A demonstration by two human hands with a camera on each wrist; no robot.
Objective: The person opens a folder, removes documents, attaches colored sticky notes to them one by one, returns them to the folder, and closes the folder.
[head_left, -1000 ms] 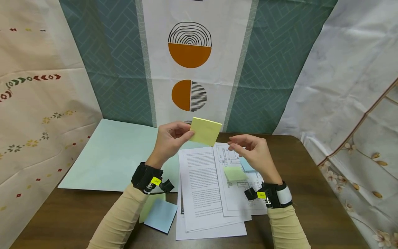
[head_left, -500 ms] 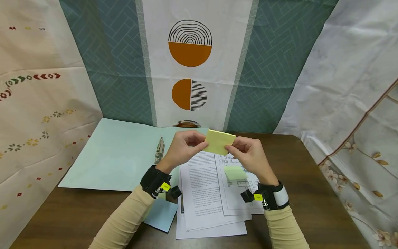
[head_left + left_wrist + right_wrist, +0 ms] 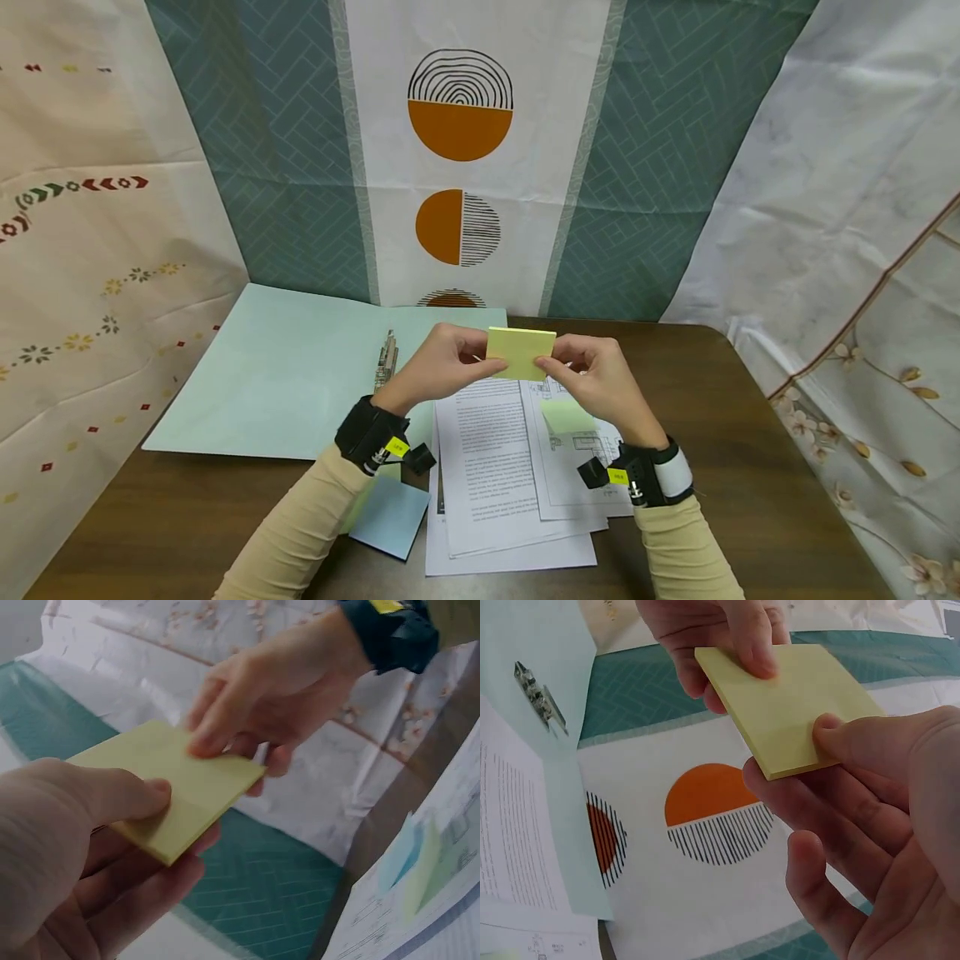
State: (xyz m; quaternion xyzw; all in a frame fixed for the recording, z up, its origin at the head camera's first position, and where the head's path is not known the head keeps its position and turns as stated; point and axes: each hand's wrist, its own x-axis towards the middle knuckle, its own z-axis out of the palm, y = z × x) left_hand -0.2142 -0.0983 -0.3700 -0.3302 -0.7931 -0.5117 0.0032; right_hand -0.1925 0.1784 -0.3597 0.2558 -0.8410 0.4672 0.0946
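A yellow sticky note pad [image 3: 521, 350] is held up above the papers between both hands. My left hand [image 3: 447, 364] pinches its left side, thumb on the front face and fingers behind. On the opposite side my right hand [image 3: 603, 379] pinches it the same way. The left wrist view shows the pad [image 3: 187, 776] as a thin square block with both thumbs lying on its face. In the right wrist view the pad [image 3: 795, 697] is tilted, and the right fingers [image 3: 840, 802] support it from underneath.
An open pale green folder [image 3: 277, 375] with a metal clip [image 3: 386, 362] lies behind the left arm. Printed sheets [image 3: 495, 467] overlap at centre, a light green note [image 3: 567, 416] on the drawing. A blue note pad [image 3: 390, 517] sits by the left forearm on the brown table [image 3: 750, 467].
The left hand has carried the yellow pad right and down, uncovering the folder clip. My right hand has come to the pad and taken hold of its right side. The pad has turned level.
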